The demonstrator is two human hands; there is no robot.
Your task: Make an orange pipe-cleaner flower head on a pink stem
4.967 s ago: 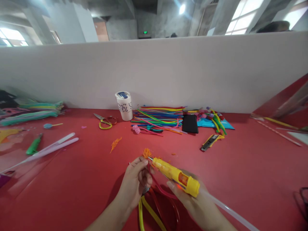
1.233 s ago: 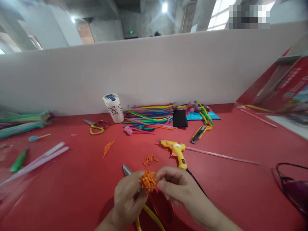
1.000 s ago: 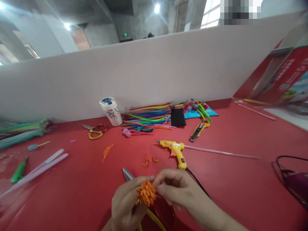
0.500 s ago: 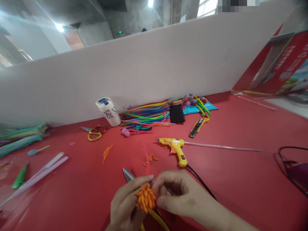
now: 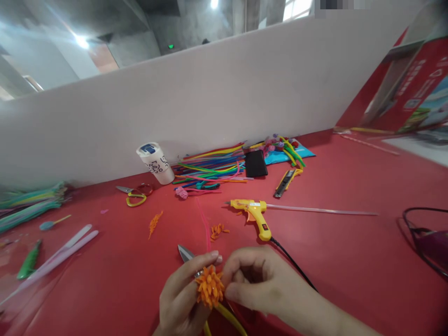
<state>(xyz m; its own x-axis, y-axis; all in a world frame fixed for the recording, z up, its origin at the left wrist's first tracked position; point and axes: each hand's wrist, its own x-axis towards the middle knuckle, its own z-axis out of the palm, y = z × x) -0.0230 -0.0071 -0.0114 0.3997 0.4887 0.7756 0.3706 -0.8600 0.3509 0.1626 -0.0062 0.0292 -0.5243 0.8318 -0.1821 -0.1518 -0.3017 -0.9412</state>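
Note:
My left hand [image 5: 182, 294] is closed around an orange flower [image 5: 210, 287] with many pointed, fuzzy petals, its head turned up toward me. Fingertips of my right hand [image 5: 250, 280] are pinched at the flower's right edge; whatever lies between them is hidden. A thin pink strip [image 5: 205, 221] runs away from behind my left fingers, and its near end is out of sight. Under my hands lies a pair of scissors, with grey blades [image 5: 185, 253] pointing up-left and yellow handles [image 5: 231, 319] below. Loose orange petals [image 5: 219, 230] lie just beyond my hands.
A yellow glue gun [image 5: 257, 214] with a long clear stick and black cord lies right of centre. Farther back are a utility knife [image 5: 285, 183], colourful pipe cleaners [image 5: 210, 163], a white cup [image 5: 156, 163] and other scissors [image 5: 136, 198]. An orange fuzzy scrap [image 5: 154, 225] lies left.
The pink strip's far end has swung left, and the flower head has turned and shifted slightly left. Both hands stay nearly in place.

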